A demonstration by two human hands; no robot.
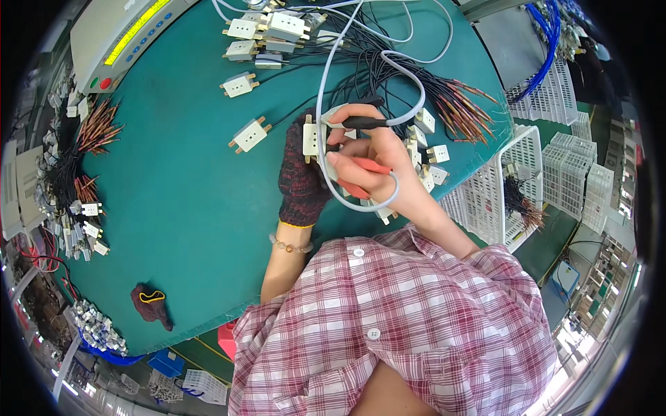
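My left hand [300, 187], in a dark knitted glove, grips a white plug block [311, 141] with metal pins at its ends. Close against it on the right, my bare right hand [388, 156] holds a black-handled test lead [365, 123] between thumb and fingers. A red-handled clip [355, 190] is tucked lower in the same hand. Both handles run to a light grey cable [324, 76] that loops across the work. Where the tips meet the block is partly hidden by my fingers. Just left lies another white plug [250, 135] on a black cord.
A tester [128, 41] with a yellow display stands at the far left of the green mat [187, 180]. Corded plugs [286, 28] are heaped at the back, their copper wire ends [465, 114] on the right. A loose glove [150, 305] lies front left. White crates [520, 180] stand right.
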